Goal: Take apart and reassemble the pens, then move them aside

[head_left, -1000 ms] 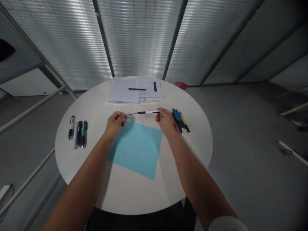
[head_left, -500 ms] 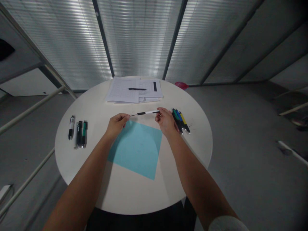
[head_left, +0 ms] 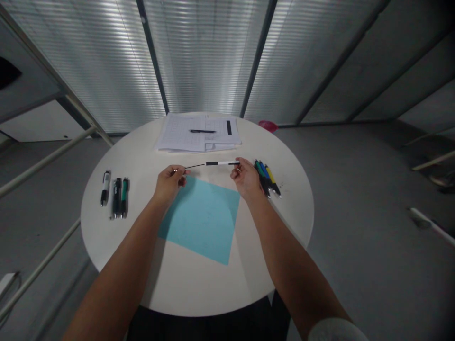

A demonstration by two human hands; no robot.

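My left hand (head_left: 169, 183) pinches one end of a thin dark pen refill (head_left: 195, 166), which points toward the pen barrel. Between the fingertips of my right hand (head_left: 246, 178) is a white pen barrel with a black grip (head_left: 222, 163), held nearly level. Whether the refill's end is still inside the barrel's tip I cannot tell. Both parts are over the far edge of a light blue sheet (head_left: 202, 220). Beside my right hand lies a group of pens (head_left: 268, 177) with green, blue and yellow bodies, partly covered by that hand.
On the round white table (head_left: 199, 293), several pens (head_left: 116, 198) lie at the left. A stack of printed papers (head_left: 181, 135) with a dark pen (head_left: 202, 131) on top is at the far side. Pale rails (head_left: 46, 161) stand left of the table.
My left hand has moved slightly left and my right hand slightly right. A longer stretch of the refill now shows between my left fingers and the barrel.
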